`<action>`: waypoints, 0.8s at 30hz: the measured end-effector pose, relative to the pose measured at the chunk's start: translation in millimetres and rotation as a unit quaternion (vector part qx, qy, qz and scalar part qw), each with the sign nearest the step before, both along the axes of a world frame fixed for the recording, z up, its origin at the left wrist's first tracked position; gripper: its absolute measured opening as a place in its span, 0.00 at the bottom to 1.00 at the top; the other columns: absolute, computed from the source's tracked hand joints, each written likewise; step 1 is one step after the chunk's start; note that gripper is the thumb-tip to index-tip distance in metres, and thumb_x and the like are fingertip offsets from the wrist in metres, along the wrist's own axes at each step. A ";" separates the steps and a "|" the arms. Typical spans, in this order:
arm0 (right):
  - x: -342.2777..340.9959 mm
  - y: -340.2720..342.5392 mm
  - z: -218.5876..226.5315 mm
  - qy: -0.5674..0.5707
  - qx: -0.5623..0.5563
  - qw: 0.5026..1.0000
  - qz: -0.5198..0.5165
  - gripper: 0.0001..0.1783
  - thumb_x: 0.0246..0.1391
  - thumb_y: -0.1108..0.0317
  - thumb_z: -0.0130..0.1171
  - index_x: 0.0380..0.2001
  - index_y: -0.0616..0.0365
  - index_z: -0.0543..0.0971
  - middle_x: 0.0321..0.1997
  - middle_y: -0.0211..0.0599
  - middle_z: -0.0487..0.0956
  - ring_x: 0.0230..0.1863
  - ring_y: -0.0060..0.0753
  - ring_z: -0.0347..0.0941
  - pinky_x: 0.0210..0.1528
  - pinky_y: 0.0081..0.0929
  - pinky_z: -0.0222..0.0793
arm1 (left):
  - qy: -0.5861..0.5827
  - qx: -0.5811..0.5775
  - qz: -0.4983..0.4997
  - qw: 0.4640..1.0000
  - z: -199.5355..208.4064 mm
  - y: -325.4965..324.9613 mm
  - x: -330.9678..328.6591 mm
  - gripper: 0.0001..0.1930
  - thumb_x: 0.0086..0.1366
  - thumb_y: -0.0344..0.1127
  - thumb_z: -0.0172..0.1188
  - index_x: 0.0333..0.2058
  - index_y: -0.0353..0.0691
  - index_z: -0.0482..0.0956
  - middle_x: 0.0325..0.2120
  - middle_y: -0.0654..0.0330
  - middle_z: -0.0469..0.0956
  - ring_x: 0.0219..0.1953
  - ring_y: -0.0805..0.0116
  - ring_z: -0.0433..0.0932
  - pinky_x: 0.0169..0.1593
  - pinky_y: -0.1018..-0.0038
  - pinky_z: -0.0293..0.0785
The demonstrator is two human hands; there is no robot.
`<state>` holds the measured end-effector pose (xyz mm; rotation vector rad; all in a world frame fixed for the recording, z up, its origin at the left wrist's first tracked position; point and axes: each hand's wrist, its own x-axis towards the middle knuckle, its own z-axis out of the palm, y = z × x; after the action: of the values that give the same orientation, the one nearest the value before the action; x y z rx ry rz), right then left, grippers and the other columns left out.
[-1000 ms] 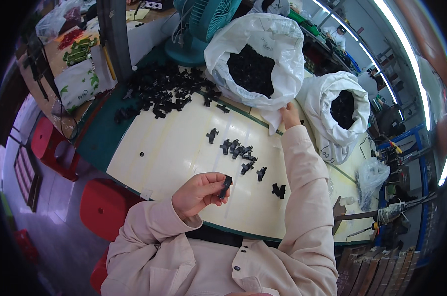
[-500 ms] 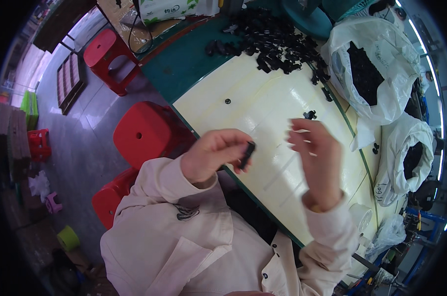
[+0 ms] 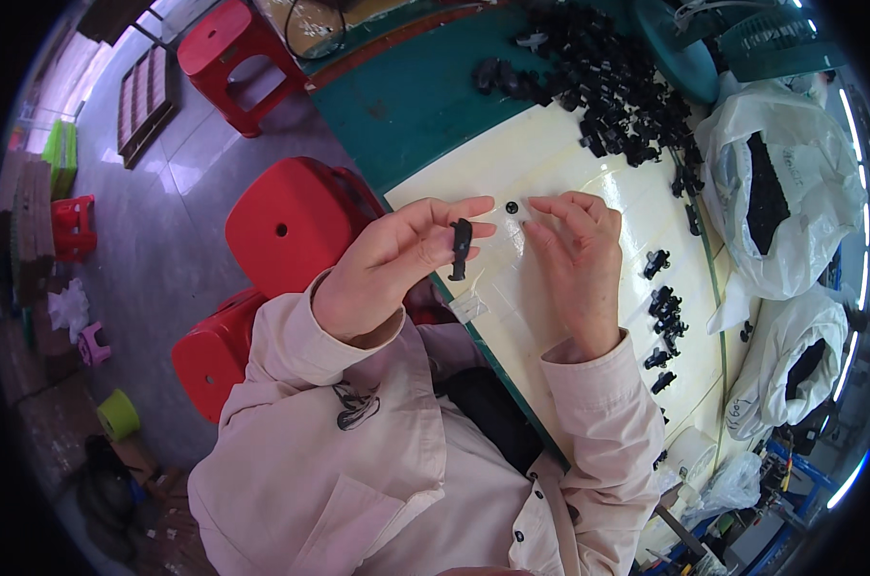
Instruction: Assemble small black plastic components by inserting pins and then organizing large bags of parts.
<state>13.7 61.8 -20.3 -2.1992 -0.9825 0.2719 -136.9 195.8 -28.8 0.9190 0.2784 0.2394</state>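
My left hand [image 3: 396,254] pinches a black plastic clip-like part [image 3: 461,250] between thumb and fingers, held above the near edge of the table. The part stands roughly upright, and the index finger stretches past it. My right hand [image 3: 577,252] is over the cream tabletop, its thumb and index finger slightly apart with nothing visible between them. Just left of those fingertips lies a small round black piece [image 3: 512,207]. Right of my right hand, several black parts [image 3: 665,312] lie in a loose row.
A heap of black parts [image 3: 612,86] covers the far side of the cream board [image 3: 512,144]. White bags [image 3: 809,192] [image 3: 785,374] of black pieces stand at the right. Red stools [image 3: 296,226] are at the left. A tape roll [image 3: 692,451] sits at the lower right.
My right hand has moved left and down toward the small round piece. The left hand still holds the black part, now turned more upright. The view has shifted, uncovering the row of parts.
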 end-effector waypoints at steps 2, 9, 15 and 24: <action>2.3 4.1 2.0 0.002 0.003 1.000 0.000 0.13 0.41 0.76 0.64 0.34 0.55 0.80 0.39 0.35 0.71 0.42 0.35 0.62 0.43 0.25 0.63 | 0.007 0.013 -0.045 0.999 -2.4 2.4 4.8 0.14 0.68 0.30 0.43 0.49 0.30 0.65 0.55 0.53 0.64 0.55 0.69 0.65 0.56 0.76 0.60; 8.6 10.8 -0.5 0.011 0.004 1.000 0.003 0.11 0.37 0.77 0.65 0.29 0.54 0.82 0.36 0.32 0.70 0.38 0.36 0.59 0.43 0.27 0.60 | -0.004 0.027 -0.084 0.996 -4.2 7.9 15.6 0.12 0.68 0.30 0.44 0.47 0.31 0.65 0.58 0.53 0.60 0.56 0.69 0.64 0.53 0.78 0.60; 5.0 12.7 -4.6 0.061 0.030 0.997 -0.030 0.11 0.34 0.77 0.67 0.26 0.54 0.82 0.35 0.30 0.71 0.38 0.35 0.59 0.42 0.27 0.59 | -0.002 0.020 -0.111 0.994 -7.1 10.6 15.4 0.12 0.68 0.29 0.42 0.48 0.31 0.64 0.60 0.50 0.57 0.57 0.66 0.64 0.53 0.76 0.61; 0.6 14.3 -0.6 0.064 -0.019 0.998 -0.019 0.09 0.40 0.80 0.64 0.29 0.61 0.80 0.39 0.34 0.70 0.43 0.32 0.61 0.43 0.22 0.66 | -0.018 -0.020 -0.122 0.992 -6.9 15.4 16.1 0.13 0.68 0.30 0.41 0.49 0.30 0.63 0.60 0.49 0.56 0.58 0.60 0.64 0.56 0.69 0.64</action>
<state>14.2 76.1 -20.9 -2.2029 -0.8698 0.4118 -120.8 211.2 -35.7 0.8992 0.1353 0.0250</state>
